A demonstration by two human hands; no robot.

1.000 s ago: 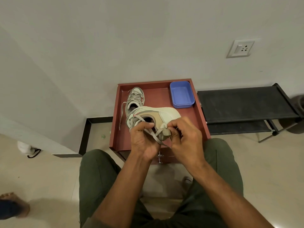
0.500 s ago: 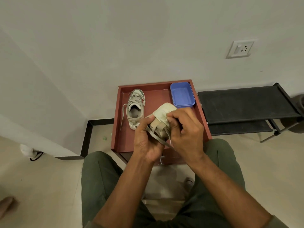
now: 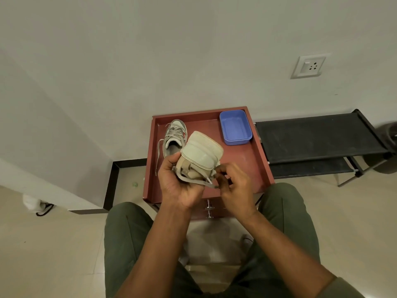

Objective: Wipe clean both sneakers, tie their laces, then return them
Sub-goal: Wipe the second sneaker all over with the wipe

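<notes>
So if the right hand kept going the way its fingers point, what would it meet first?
The right hand points left, at the held sneaker whose lace it pinches; past that, probably the left hand. Depth is unclear.

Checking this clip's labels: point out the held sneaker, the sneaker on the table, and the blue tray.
held sneaker (image 3: pixel 202 150), head view, on its pale sole.
sneaker on the table (image 3: pixel 174 134), head view, on its laces.
blue tray (image 3: pixel 235 127), head view, on its bare floor.

Soft, even indoor light fell from above, dim and slightly greenish. Shadows were faint. The wall (image 3: pixel 193 50) bowed with wide-angle distortion at the edges; the focus was mildly soft.
</notes>
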